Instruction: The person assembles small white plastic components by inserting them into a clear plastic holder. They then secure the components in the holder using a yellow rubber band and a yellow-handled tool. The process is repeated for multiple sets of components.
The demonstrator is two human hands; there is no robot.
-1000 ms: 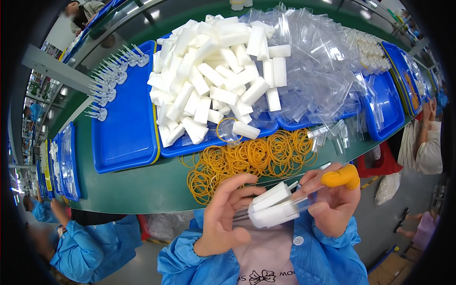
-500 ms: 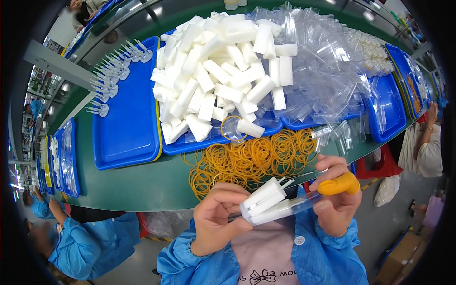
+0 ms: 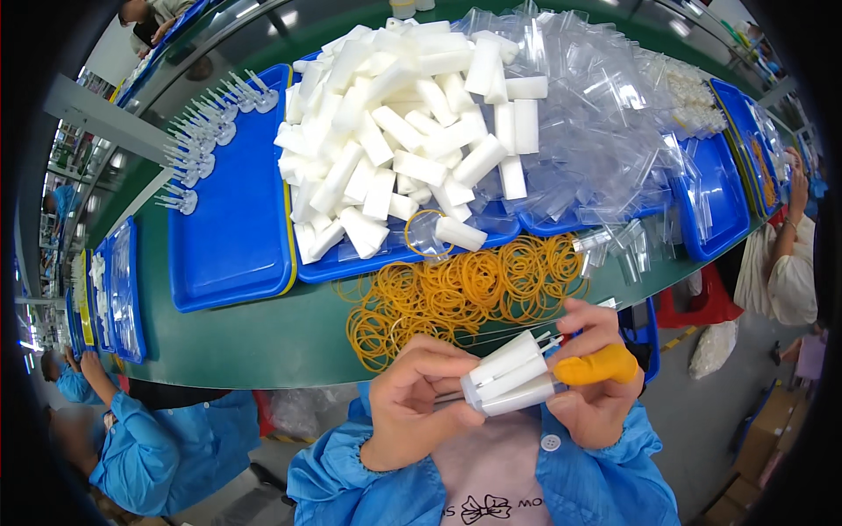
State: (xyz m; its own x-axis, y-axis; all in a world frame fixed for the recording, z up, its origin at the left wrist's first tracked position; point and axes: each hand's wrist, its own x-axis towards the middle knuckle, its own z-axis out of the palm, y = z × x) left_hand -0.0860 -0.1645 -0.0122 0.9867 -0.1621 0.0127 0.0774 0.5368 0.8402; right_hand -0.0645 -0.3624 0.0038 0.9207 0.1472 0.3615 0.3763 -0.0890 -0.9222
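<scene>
Just above my chest, my left hand (image 3: 412,403) grips the round clear base of an assembly of white foam pieces (image 3: 507,375). Several white pieces stand out from that base towards the right, and thin white stems show between them. My right hand (image 3: 605,408) wears a yellow finger cot (image 3: 598,365). Its thumb and covered finger pinch the end of a clear plastic sleeve (image 3: 545,388) around the lowest white piece. Most of the sleeve is hard to make out against the white. Orange rubber bands (image 3: 474,294) lie on the bench just beyond both hands.
White foam blocks (image 3: 395,131) and clear plastic sleeves (image 3: 588,131) are heaped in blue trays. To the left, a blue tray (image 3: 232,237) bears a row of white stemmed pieces (image 3: 197,145). Another blue tray (image 3: 715,206) stands at the right. Other people sit at both sides.
My right hand has moved left and slightly down, closer to my left hand. The clear sleeve now covers more of the lowest white piece. The assembly has shifted slightly right.
</scene>
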